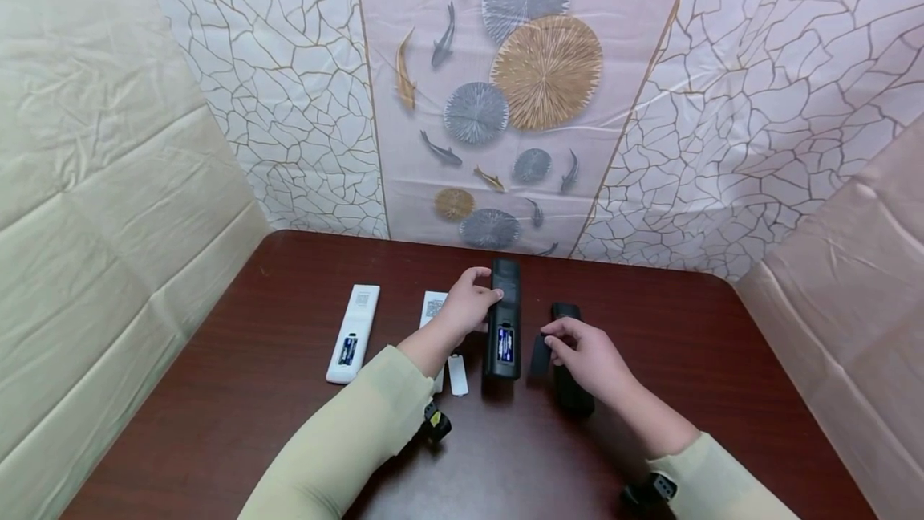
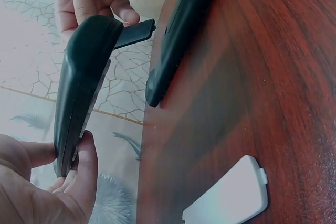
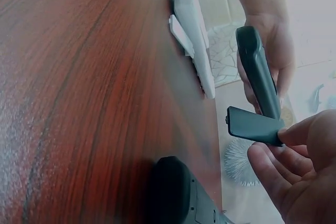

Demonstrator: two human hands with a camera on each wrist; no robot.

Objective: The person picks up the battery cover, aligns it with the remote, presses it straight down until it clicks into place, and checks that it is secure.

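My left hand (image 1: 468, 303) grips a black remote control (image 1: 506, 295) by its far half, thumb on one side and fingers on the other. Its back faces up, and two blue batteries (image 1: 505, 345) show in the uncovered compartment. In the left wrist view the remote (image 2: 84, 77) is held above the table. To its right, my right hand (image 1: 588, 351) pinches a black battery cover (image 1: 540, 356) at one end between thumb and fingers. The right wrist view shows that cover (image 3: 254, 125) beside the held remote (image 3: 257, 72). A second black remote (image 1: 574, 392) lies on the table under my right hand.
At left on the brown table (image 1: 216, 408) lies a white remote (image 1: 354, 334) with batteries in its uncovered compartment. Another white remote (image 1: 433, 305) is partly hidden behind my left arm, with a white battery cover (image 1: 458, 375) beside it. A patterned cloth (image 1: 462, 183) hangs behind the table.
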